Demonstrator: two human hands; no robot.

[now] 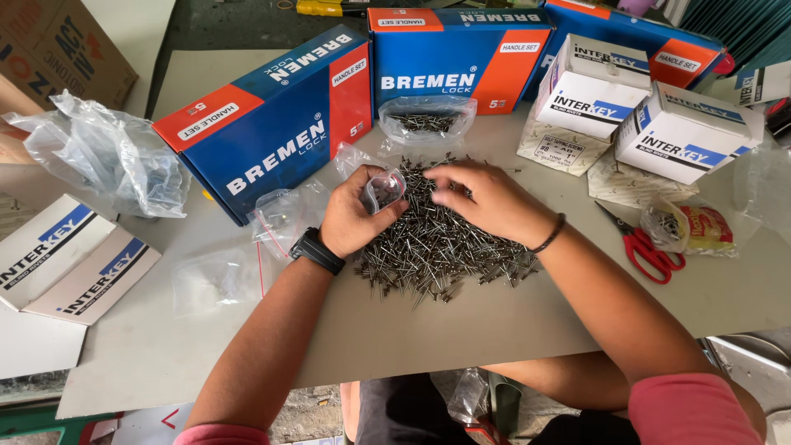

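A small clear bag (383,190) is held in the left hand (353,216), fingers curled round it and pinched on its sides, mouth turned toward 3 o'clock. A black watch (316,250) is worn on that wrist. The right hand (486,200) is laid palm-down over the rivet pile (441,243), fingertips bunched together at 9 o'clock, just beside the bag's mouth; whether rivets are pinched between them cannot be told. A dark band (550,235) is seen on the right wrist.

The pile is spread on the grey table (511,317), under and at 6 o'clock of both hands. At 12 o'clock of the pile a filled bag (427,120) is leaned against a blue box (457,59). A second blue box (268,124) is set at 10 o'clock, tilted. Two white boxes (643,111) are stood at 2 o'clock. Red scissors (647,247) are laid at 3 o'clock, near a crumpled wrapper (696,228). Empty small bags (247,247) are scattered at 9 o'clock, and a large crumpled plastic bag (107,152) lies farther out. A flattened white carton (70,259) is placed at the table's 9 o'clock edge.
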